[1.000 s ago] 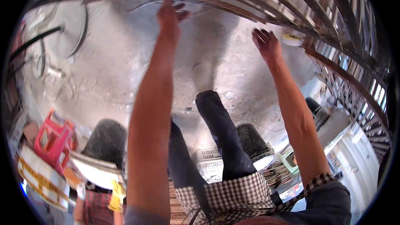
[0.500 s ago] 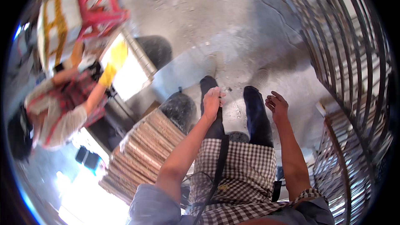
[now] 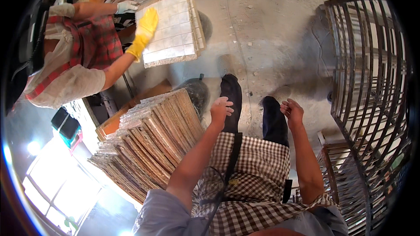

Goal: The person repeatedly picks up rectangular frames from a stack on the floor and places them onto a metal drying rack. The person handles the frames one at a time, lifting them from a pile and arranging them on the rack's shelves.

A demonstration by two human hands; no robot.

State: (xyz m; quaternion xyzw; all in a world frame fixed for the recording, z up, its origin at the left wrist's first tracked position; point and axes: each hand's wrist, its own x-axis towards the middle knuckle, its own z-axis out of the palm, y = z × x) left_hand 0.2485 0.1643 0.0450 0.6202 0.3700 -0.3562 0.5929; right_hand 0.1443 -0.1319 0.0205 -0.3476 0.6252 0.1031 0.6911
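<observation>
hangs the left hand [image 3: 221, 110] low over the left side of the dark trousers [image 3: 232, 98], with fingers loosely bent and a little apart. hangs the right hand [image 3: 293, 112] just beside the right trouser leg, with fingers softly curled, well apart from the left hand. cannot tell about contact with the cloth on either side. wears a brown-and-white checked apron [image 3: 249, 159]. stands on a dusty grey floor [image 3: 271, 26] strewn with small pale chips [image 3: 250, 44].

has a stack of boards [image 3: 151, 133] on the left, close alongside the left forearm [image 3: 197, 155], with rough brownish edges packed tight together; cannot tell from this angle between flat and on edge. has a dark slatted metal rack [image 3: 364, 83] on the right, near the right hand but apart from it.

faces, at the upper left, a co-worker [image 3: 65, 74] in a red-checked apron [image 3: 98, 39]. sees there a yellow-gloved hand [image 3: 145, 30] over the left part of a pale board [image 3: 175, 35] marked in squares, and a white-gloved hand [image 3: 127, 7] by its upper-left corner; cannot tell between touching and just beside.
</observation>
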